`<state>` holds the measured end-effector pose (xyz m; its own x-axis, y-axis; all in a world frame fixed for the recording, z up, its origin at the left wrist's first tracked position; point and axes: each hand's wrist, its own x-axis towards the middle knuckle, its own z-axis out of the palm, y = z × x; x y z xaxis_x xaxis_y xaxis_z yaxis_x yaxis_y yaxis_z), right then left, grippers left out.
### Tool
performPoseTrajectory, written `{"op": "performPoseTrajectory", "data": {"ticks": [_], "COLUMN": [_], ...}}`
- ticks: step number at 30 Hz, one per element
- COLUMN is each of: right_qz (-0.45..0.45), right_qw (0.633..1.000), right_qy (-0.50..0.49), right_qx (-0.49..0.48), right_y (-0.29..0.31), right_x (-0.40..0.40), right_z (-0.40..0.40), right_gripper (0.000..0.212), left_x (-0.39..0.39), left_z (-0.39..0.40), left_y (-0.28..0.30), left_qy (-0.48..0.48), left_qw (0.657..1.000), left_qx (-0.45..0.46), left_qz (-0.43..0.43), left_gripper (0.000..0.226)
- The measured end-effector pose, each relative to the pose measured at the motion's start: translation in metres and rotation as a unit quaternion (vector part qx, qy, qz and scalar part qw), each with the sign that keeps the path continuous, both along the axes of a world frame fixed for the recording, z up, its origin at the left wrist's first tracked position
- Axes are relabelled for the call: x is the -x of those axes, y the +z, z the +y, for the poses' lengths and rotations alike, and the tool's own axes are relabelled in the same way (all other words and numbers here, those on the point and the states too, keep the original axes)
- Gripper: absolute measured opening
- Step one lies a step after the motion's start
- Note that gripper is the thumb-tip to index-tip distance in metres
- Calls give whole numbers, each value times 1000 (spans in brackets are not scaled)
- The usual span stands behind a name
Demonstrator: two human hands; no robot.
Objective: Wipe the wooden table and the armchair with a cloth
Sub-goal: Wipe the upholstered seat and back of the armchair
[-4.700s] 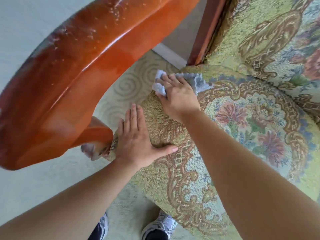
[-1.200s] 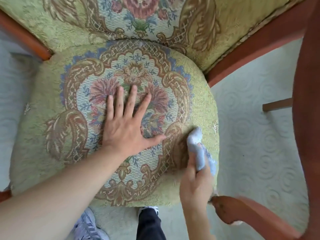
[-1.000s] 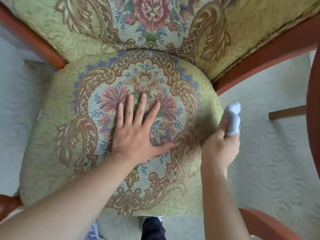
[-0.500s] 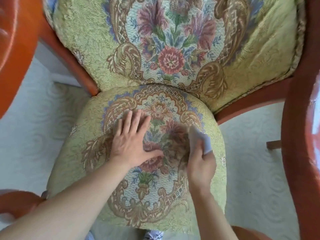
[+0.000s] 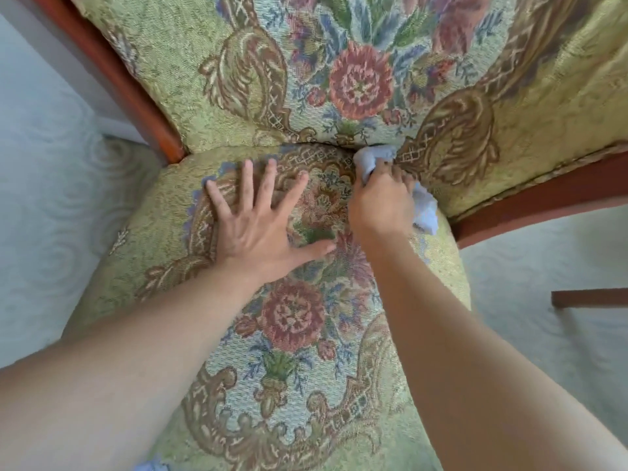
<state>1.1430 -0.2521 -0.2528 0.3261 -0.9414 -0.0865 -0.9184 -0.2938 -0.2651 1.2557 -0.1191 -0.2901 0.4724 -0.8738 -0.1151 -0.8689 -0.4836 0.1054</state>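
here, nearest to us, our two bare forearms reach out over the seat cushion [image 5: 278,385] of the armchair [image 5: 543,195] — a green woven fabric with brown scrolls and red flowers. a small pale blue scrap shows at the bottom edge of the view; we cannot tell what it is.

further in, our left hand [image 5: 258,222] lies flat on the seat, palm down, fingers straight and spread, thumb out to the right, holding nothing. just beside it, our right hand [image 5: 380,202] has its fingers curled round a light blue cloth [image 5: 424,210], bunched up — one part pokes out ahead of the knuckles, another hangs out at the right side of the hand. the cloth sits at the back of the seat, pressed into the crease where the seat meets the backrest [image 5: 356,69].

beyond that the backrest rises with the same flower pattern. the red-brown wooden frame shows at the left and the right of it. to either side lies a pale carpet [image 5: 47,185] with a swirl pattern, and a short wooden bar [image 5: 589,298] juts in at the right edge.
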Motion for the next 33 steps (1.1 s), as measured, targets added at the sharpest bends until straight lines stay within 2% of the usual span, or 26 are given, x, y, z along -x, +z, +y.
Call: {"op": "performPoseTrajectory", "data": {"ticks": [4, 11, 16, 18, 20, 23, 25, 27, 29, 31, 33], "right_qz": [-8, 18, -103, -157, -224, -309, -301, -284, -199, -77, -35], "right_qw": [999, 997, 971, 967, 966, 943, 927, 932, 970, 996, 999], "right_qy": [-34, 67, 197, 155, 51, -125, -190, -158, -88, -22, 21], "right_qx": [18, 27, -85, -127, -120, 9, 120, 163, 112, 33, -17], "right_y": [-12, -19, -5, 7, 20, 37, 45, 41, 27, 8, -4], "right_x": [-25, -47, -64, -49, -25, 14, 31, 34, 23, 1, -27], "right_z": [-5, -8, -5, -13, -17, -12, -6, -2, -1, 2, 10], "right_gripper": [46, 44, 40, 43, 49, 56, 51, 36, 19, 35, 48], "left_x": [1, 2, 3, 4, 4, 3, 2, 3, 3, 4, 3], "left_z": [-3, -4, -6, -7, -6, -6, -6, -6, -5, -5, -5], "left_y": [-6, -6, 1, 2, 2, 1, 1, 1, 1, 0, -1], "left_qy": [-3, -7, 3, 4, 4, 7, 8, 11, 15, 16, 14], "left_qw": [1000, 999, 999, 999, 1000, 1000, 1000, 1000, 1000, 1000, 1000], "left_qx": [20, 8, -23, -20, -14, -9, -8, -2, 1, 2, -6], "left_qz": [-16, -32, -30, -24, -19, -9, -2, 3, 5, 4, 0], "left_gripper": [115, 117, 126, 126, 129, 132, 134, 136, 139, 141, 142]}}
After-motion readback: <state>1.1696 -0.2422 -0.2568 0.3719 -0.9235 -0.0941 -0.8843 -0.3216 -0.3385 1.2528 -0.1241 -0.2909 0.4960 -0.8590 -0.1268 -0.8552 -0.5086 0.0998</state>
